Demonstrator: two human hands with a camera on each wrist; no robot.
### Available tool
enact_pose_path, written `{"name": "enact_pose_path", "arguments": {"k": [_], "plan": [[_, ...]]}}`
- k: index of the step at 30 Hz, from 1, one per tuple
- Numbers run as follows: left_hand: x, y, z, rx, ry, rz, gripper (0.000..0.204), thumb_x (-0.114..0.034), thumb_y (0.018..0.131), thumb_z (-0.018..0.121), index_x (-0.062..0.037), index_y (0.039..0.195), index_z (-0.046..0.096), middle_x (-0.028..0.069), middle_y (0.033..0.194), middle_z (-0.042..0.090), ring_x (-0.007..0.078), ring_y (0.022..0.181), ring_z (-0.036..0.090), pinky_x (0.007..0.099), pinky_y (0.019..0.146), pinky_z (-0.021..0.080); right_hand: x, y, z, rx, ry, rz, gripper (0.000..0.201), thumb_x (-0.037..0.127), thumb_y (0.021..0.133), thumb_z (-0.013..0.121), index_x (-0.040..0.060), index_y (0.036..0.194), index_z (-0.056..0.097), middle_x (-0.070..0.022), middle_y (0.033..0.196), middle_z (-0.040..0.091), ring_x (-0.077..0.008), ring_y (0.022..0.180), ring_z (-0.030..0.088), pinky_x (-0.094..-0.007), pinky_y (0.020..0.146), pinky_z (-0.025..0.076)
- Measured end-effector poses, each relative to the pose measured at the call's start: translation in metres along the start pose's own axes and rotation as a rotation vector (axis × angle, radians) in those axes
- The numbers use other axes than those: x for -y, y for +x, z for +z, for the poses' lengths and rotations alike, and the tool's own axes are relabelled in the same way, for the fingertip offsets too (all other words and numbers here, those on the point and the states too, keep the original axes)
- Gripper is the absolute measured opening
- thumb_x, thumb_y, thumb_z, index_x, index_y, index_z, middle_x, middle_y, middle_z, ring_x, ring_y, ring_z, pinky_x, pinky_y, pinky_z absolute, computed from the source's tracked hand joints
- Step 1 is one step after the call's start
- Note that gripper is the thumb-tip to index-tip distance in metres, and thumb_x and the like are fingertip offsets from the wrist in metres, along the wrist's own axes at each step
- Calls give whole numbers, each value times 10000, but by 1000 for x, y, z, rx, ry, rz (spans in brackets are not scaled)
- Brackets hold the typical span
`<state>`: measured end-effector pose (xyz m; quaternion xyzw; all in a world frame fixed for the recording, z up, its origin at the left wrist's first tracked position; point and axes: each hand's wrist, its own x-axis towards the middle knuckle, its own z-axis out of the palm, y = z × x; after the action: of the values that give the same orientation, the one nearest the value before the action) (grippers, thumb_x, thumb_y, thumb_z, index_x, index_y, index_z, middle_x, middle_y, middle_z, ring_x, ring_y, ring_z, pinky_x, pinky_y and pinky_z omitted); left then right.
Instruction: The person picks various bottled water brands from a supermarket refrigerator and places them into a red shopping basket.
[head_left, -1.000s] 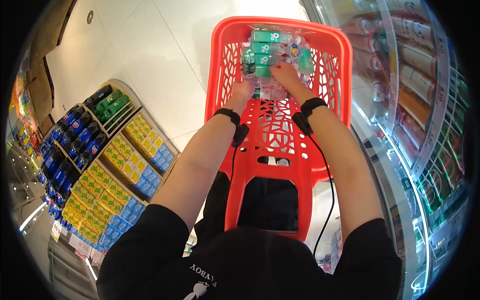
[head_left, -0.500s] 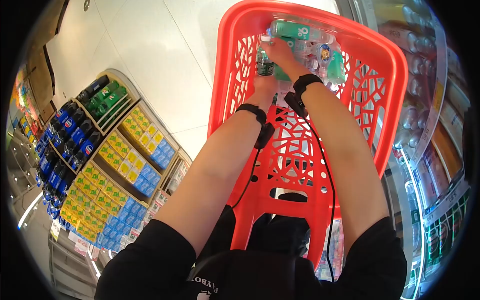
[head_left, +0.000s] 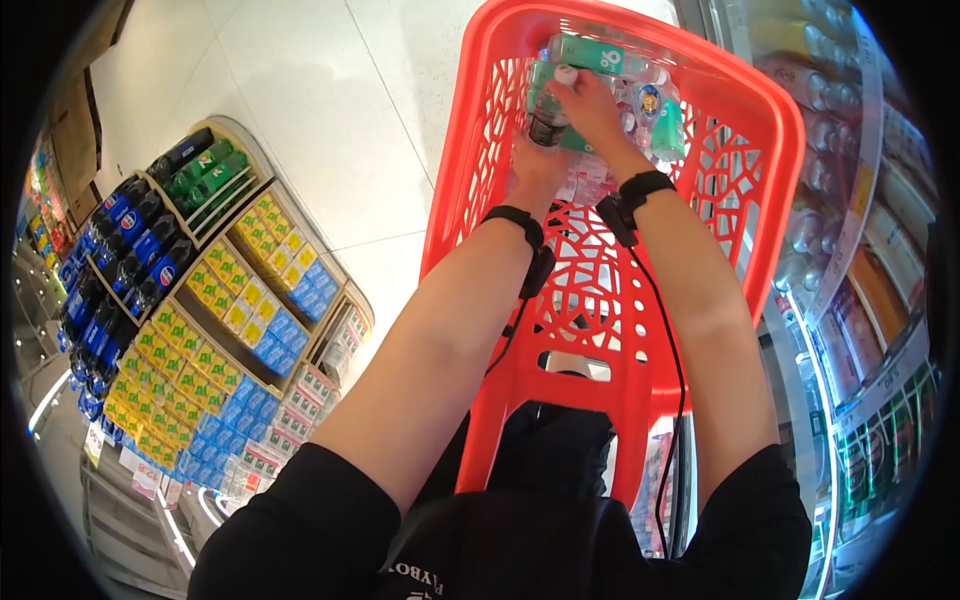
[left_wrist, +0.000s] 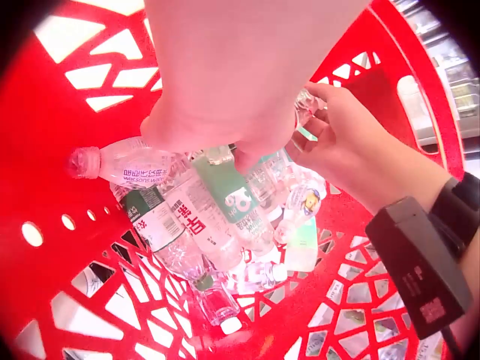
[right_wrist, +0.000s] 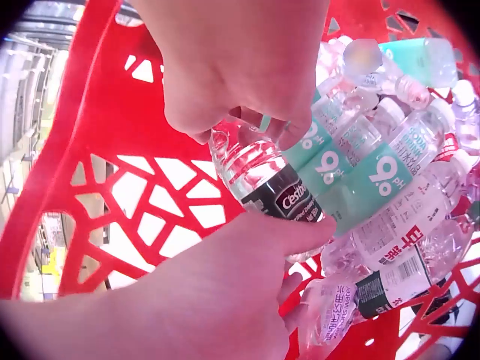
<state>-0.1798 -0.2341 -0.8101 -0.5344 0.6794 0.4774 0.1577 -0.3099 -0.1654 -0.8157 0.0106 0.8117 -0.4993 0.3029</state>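
**A clear plastic bottle with a black label (right_wrist: 277, 191), gripped at both ends inside a red plastic shopping cart (head_left: 783, 140)**

Left to right in the head view, the bare left hand (head_left: 540, 168) comes before the bottle. Its fingers and thumb are clamped on the lower body, the thumb lying along the label. The bottle sits tilted at the cart's left side, near a row of at least 3 clear plastic bottles with mint-green labels (right_wrist: 371, 184); whether it touches them is hard to tell. The bare right hand (head_left: 592, 108) is curled about the upper end, close under the white cap (head_left: 566, 74).

As for handling, the bottle should be light to moderate in weight, depending on how full it is. Its thin wall will probably give under a hard squeeze and could slip if wet; breakage seems unlikely. The label band looks the surer place to hold, with the ribbed shoulder and neck good for steering; 2 hands are ample.

Much is hidden. The base disappears behind the left hand, and the fill level cannot be read through the glare. In the left wrist view, the hand and wrist cover nearly all of the bottle, while a clear bottle with purple lettering (left_wrist: 139, 161) shows at the left. In the right wrist view, the right hand's fingertips fold out of sight over the neck. At the far right of the head view, the shelved drink bottles (head_left: 820, 95) are bent and blurred.
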Motion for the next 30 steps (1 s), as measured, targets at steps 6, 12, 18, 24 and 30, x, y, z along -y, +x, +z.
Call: {"name": "enact_pose_path", "arguments": {"k": [6, 12, 18, 24, 30], "plan": [[-53, -96, -54, -27, 381, 340, 810, -334, 669, 910, -33, 1333, 557, 279, 1244, 628, 396, 1141, 645, 469, 968, 506, 56, -65, -66, -44, 228, 272, 355, 317, 886, 795, 11, 1047, 715, -55, 923, 736, -118, 805, 672, -274, 725, 524], [-135, -198, -116, 442, 387, 347, 478, -324, 712, 851, -32, 1055, 692, 142, 892, 751, 304, 872, 740, 422, 779, 556, 105, -145, -114, 16, 929, 382, 292, 279, 935, 724, 14, 1040, 661, -86, 894, 717, -161, 784, 690, -302, 699, 555], [-166, -307, -163, 619, 328, 467, 374, -214, 767, 828, -20, 1047, 673, 95, 889, 728, 198, 806, 717, 354, 764, 562, 208, -238, -178, 55, 1055, 333, 181, 201, 939, 704, 26, 958, 662, -88, 839, 686, -211, 794, 710, -352, 719, 568], [-232, -456, -234, 804, 244, 590, 386, -207, 749, 841, -29, 1056, 690, 120, 1001, 697, 225, 905, 682, 366, 856, 538, 317, -376, -267, 137, 1188, 127, 139, 184, 962, 621, 46, 976, 640, -93, 891, 680, -232, 835, 689, -378, 780, 581], [-248, -576, -263, 1154, 246, 681, 359, -212, 707, 849, -50, 975, 675, 60, 903, 675, 186, 790, 612, 328, 810, 515, 387, -521, -333, 29, 1169, -135, 130, 170, 926, 643, 65, 878, 583, -85, 842, 628, -248, 834, 674, -369, 755, 575]]}}
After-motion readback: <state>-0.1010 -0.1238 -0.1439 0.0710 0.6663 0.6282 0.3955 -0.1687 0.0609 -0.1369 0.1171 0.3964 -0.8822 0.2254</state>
